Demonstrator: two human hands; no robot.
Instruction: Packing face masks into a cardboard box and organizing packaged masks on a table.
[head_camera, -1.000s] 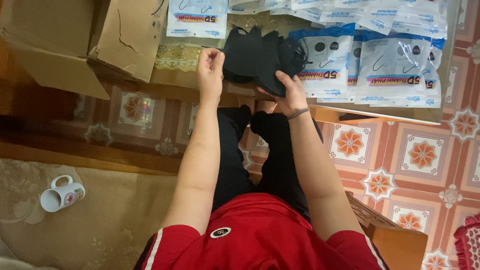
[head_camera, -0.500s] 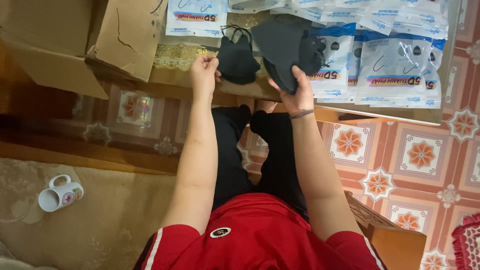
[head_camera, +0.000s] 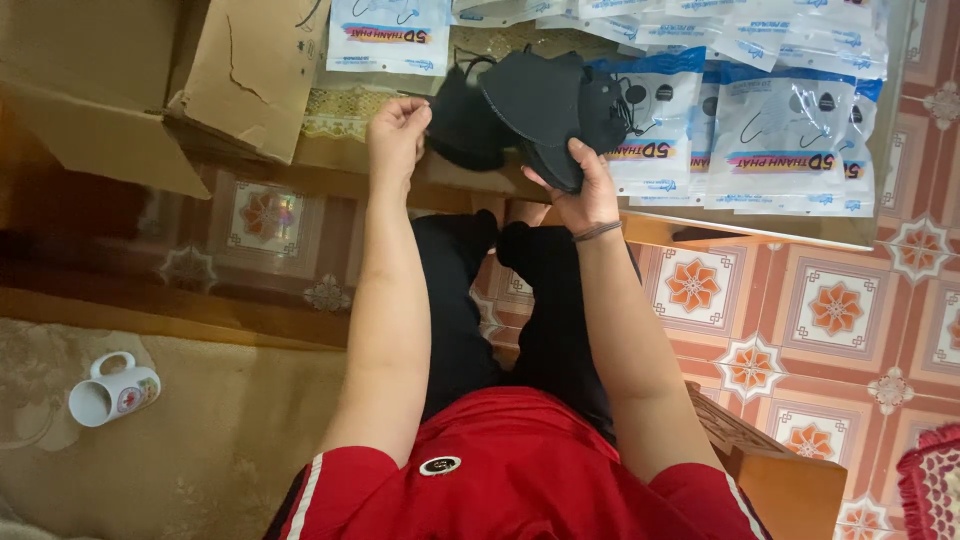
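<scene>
The right hand (head_camera: 585, 190) grips a stack of black face masks (head_camera: 545, 105), fingers closed around its lower edge, and holds it tilted above the near edge of the glass table (head_camera: 870, 235). The left hand (head_camera: 397, 135) is pinched shut on the ear loop of 1 separate black mask (head_camera: 462, 125), which hangs just beside the stack and touches it on its left side. Both hands hover over the table edge, with the person's black-clad legs (head_camera: 500, 300) below them. Behind the masks, sealed white and blue mask packets (head_camera: 780, 140) lie overlapping across the table top. To the left sits an open cardboard box (head_camera: 170, 80) with a torn flap. A white mug (head_camera: 112, 390) lies on its side on the beige rug (head_camera: 200, 450), well apart from the hands. The floor to the right has orange flower tiles (head_camera: 835, 310).
</scene>
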